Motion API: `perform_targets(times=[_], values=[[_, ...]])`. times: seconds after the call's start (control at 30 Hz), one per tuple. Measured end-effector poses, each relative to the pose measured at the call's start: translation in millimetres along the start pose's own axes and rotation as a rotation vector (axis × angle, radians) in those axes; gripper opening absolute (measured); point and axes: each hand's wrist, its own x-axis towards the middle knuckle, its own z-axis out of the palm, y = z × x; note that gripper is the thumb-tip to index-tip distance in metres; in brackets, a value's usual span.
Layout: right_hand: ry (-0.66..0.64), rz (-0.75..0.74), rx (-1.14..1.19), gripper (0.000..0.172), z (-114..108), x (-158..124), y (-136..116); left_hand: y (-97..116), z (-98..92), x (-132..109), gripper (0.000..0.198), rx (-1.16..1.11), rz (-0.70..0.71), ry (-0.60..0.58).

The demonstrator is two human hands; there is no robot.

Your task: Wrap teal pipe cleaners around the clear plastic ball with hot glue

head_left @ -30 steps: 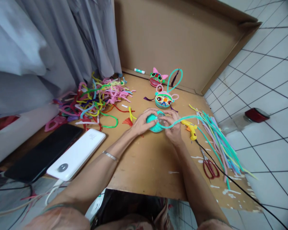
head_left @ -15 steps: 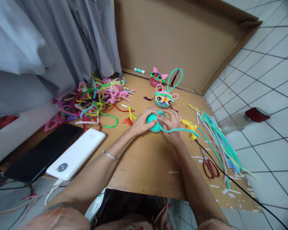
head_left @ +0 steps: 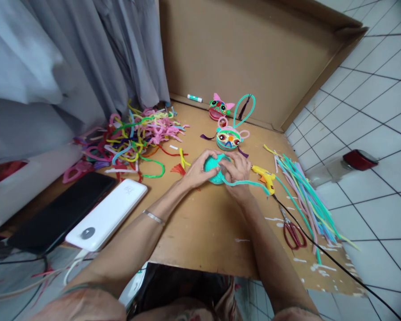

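A round turquoise disc of coiled pipe cleaner [head_left: 212, 166] is held between my hands over the table. My left hand [head_left: 200, 170] grips its left edge, thumb across the face and fingers behind. On its right side, the thumb and fingers of my right hand [head_left: 237, 174] are pinched at the rim. A loose turquoise pipe cleaner end [head_left: 249, 183] trails from there to the right, toward a yellow glue gun [head_left: 264, 177]. Just beyond my hands stands a colourful animal-face ornament [head_left: 227, 139] with pink ring ears, a turquoise loop and dark tassels.
A second pink-eared animal face [head_left: 218, 108] and a glue stick [head_left: 194, 98] lie at the back. Tangled pipe cleaners [head_left: 147, 129], a black phone [head_left: 63, 209] and a white power bank [head_left: 108, 214] are left. Straight pipe cleaners [head_left: 304, 196] and red-handled scissors [head_left: 293, 234] lie right.
The loose turquoise end has shifted slightly left and down, off the glue gun's body. My right fingers have moved a little at the disc's rim; the left hand keeps its hold.
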Motion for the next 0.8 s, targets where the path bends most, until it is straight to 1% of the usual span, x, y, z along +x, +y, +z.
perform_targets(times=[0.23,0.43,0.53,0.63,0.8], values=[[0.006,0.103,0.077,0.030,0.5,0.6,-7.3,1.5,-0.8,-0.7,0.033,0.003,-0.017,-0.012],[-0.007,0.138,0.178,0.021,-6.3,2.7,-12.7,4.6,-1.3,-0.8,0.031,-0.005,-0.032,-0.015],[-0.037,0.185,0.232,0.019,-9.4,3.6,-14.1,5.5,-0.4,-0.4,0.030,-0.026,-0.037,-0.015],[-0.031,0.233,0.284,0.019,-9.6,4.1,-14.8,4.6,0.4,-0.3,0.030,-0.021,-0.040,-0.017],[-0.028,0.237,0.295,0.020,-8.8,4.0,-14.7,1.9,1.1,0.1,0.030,-0.025,-0.033,-0.015]])
